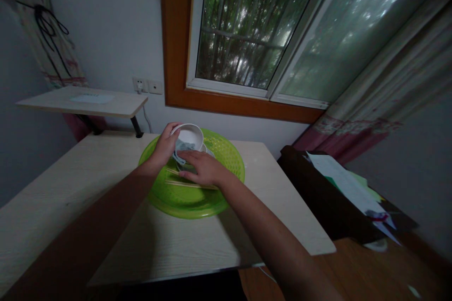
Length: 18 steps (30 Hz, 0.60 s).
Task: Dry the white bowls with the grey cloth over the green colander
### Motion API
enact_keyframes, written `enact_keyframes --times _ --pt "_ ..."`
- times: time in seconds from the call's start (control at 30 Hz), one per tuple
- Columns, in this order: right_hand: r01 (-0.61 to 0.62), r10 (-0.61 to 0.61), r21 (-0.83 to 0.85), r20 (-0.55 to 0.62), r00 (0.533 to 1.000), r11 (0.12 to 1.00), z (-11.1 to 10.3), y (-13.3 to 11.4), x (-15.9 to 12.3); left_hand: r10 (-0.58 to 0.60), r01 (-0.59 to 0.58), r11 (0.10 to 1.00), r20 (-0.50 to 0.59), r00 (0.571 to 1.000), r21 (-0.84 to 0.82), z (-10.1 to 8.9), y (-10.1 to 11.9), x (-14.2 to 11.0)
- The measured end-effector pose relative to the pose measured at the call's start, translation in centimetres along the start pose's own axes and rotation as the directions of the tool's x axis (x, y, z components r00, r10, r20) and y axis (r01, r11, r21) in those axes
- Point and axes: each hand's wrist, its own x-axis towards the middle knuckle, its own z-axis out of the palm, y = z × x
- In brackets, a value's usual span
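My left hand (166,143) grips a white bowl (192,134) by its left side, tilting it so the inside faces me. In my right hand (203,167) is a grey-blue cloth (180,156), pressed against the bowl's near rim and inside, with the fingers laid over it. Both hands are above a round green plastic basket (197,209). Below my right hand, pale chopsticks (192,185) lie across the basket. Behind the bowl another white dish (209,151) shows in part; its shape is mostly hidden.
The basket stands on a light wooden table (120,235). A raised shelf (84,101) on black legs is at the back left, near wall sockets (147,86). To the right, papers (348,183) lie on a dark brown piece of furniture (325,197). A window is behind.
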Motion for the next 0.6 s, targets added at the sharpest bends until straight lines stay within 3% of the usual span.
enact_keyframes --times 0.27,0.47,0.6 --pt "-0.058 0.053 -0.134 -0.043 0.998 0.989 0.2 1.0 0.9 -0.012 0.011 1.0 -0.035 0.999 -0.009 -0.2 0.0 0.1" --pt "-0.183 0.142 -0.278 -0.163 0.976 0.943 0.1 1.6 0.9 -0.043 0.041 0.998 -0.036 0.998 -0.053 -0.1 0.0 0.1" --pt "-0.161 0.114 -0.296 -0.169 0.979 0.942 -0.1 1.7 0.7 -0.078 0.076 0.994 -0.023 0.997 -0.074 -0.1 -0.2 0.2"
